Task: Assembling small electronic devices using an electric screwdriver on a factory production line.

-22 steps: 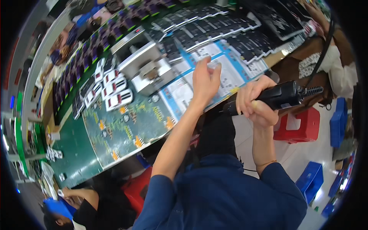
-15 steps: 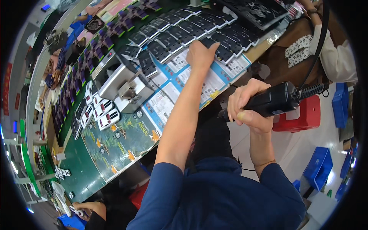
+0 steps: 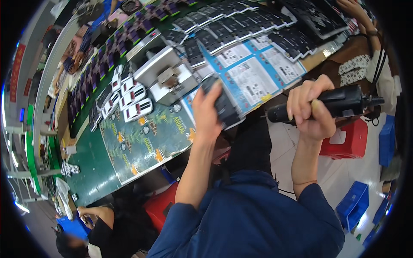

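My left hand (image 3: pixel 207 111), slightly blurred, grips a black toy car base with a white edge (image 3: pixel 227 108) near the front of the bench, over the printed sheets. Its fingers partly hide the piece. My right hand (image 3: pixel 310 107) is wrapped round a black electric screwdriver (image 3: pixel 346 99), held in the air to the right, off the bench edge; its cord leads off rightward. Similar black car bases (image 3: pixel 223 32) stand in rows farther back. Blue-and-white printed sheets (image 3: pixel 247 79) lie between those rows and me.
Left of the sheets stands a metal bench device (image 3: pixel 172 81). White toy car bodies (image 3: pixel 137 107) lie beside it on a patterned green mat (image 3: pixel 146 144). A red stool (image 3: pixel 346 142) and blue bins (image 3: pixel 353 205) are on the floor at right. Co-workers sit at the lower left and upper right.
My left hand has come back from the rows toward me and now holds a black car base. The right hand still holds the screwdriver, and the whole view has shifted.
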Demonstrator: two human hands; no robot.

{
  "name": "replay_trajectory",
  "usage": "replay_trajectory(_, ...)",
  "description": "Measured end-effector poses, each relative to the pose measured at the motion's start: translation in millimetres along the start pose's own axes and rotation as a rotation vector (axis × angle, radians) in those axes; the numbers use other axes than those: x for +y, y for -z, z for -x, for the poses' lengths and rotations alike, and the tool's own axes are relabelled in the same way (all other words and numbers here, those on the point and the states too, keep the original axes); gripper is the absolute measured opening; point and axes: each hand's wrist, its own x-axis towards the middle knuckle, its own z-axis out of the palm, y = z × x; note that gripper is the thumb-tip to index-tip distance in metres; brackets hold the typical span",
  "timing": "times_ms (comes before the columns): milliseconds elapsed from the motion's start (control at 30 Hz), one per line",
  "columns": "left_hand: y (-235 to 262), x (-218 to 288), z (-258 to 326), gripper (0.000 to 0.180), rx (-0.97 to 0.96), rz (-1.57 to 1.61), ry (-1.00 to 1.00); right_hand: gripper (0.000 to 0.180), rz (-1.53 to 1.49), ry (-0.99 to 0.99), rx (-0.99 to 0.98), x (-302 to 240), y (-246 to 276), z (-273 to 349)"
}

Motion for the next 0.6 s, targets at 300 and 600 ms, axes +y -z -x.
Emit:
replay_trajectory(300, 133, 45, 67, 0.025, 0.133, 0.029, 0.007, 0.008, 0.084, 0.132, -0.102, 106, -106, -70)
replay_trajectory(600, 139, 49, 67, 0.021, 0.103, 0.117, 0.036, 0.011, 0.479, 0.225, -0.156, 177, -146, -90)
